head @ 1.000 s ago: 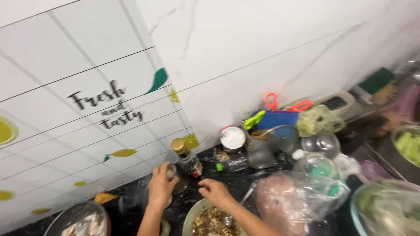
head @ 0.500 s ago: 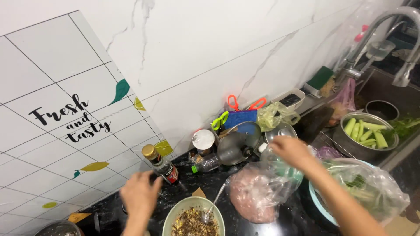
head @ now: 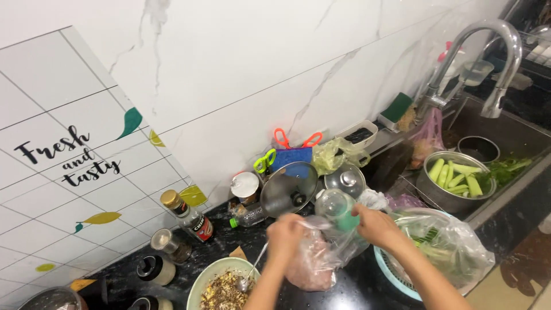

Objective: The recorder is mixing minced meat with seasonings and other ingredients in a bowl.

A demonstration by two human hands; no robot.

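red-labelled sauce bottle (head: 189,217) by wall

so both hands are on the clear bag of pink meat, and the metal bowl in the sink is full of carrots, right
Not quite. Both hands, left hand and right hand, are on the bag, but the metal bowl in the sink holds pale green vegetable sticks, not carrots. The head view shows this.
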